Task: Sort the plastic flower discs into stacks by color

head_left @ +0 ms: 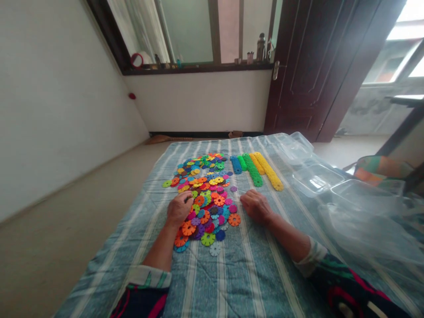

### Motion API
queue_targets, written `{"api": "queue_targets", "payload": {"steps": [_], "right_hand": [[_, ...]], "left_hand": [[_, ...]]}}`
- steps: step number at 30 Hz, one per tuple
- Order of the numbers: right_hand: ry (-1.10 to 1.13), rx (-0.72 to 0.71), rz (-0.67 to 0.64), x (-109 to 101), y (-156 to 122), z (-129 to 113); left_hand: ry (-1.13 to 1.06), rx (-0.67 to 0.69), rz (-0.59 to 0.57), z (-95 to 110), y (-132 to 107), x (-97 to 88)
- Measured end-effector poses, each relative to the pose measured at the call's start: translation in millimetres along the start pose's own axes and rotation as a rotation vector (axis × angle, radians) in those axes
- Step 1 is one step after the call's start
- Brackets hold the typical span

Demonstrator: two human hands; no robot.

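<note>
Colourful notched plastic discs (205,199), flower-like in shape, lie in a loose heap on a striped bed cover. My left hand (180,207) rests at the heap's left edge, fingers curled inward over some discs; whatever it holds is hidden. To the right of the heap, my right hand (256,206) lies low on the cloth with its fingers bent under, their tips out of sight. Beyond it lie rows of discs sorted by colour: a blue row (236,165), a long green row (252,170) beside a shorter green one, and two yellow rows (270,173).
Clear plastic containers (318,180) and a crumpled clear plastic bag (367,229) sit along the right side of the striped cover (212,287). A dark wooden door (308,66) and a window ledge (202,68) with small items are behind the far edge.
</note>
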State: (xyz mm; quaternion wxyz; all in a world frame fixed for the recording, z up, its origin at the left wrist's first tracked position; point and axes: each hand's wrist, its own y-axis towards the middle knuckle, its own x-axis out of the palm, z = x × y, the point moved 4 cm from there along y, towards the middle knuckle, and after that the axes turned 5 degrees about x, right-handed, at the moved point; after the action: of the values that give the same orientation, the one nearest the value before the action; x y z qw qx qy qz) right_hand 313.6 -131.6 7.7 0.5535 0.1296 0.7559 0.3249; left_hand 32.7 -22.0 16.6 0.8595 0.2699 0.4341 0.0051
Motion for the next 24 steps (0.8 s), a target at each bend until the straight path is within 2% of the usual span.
{"api": "queue_targets", "payload": {"steps": [15, 20, 24], "right_hand": [[0.067, -0.045, -0.013, -17.4, -21.8, -17.4], [0.078, -0.057, -0.042, -21.5, -28.6, -29.8], [0.098, -0.086, -0.092, -33.1, -40.5, -44.4]], "left_hand": [[0.029, -0.012, -0.041, 12.0, -3.8, 0.6], [0.049, -0.003, -0.044, 10.9, 0.1, -3.5], [0.062, 0.023, -0.038, 13.8, 2.3, -9.2]]}}
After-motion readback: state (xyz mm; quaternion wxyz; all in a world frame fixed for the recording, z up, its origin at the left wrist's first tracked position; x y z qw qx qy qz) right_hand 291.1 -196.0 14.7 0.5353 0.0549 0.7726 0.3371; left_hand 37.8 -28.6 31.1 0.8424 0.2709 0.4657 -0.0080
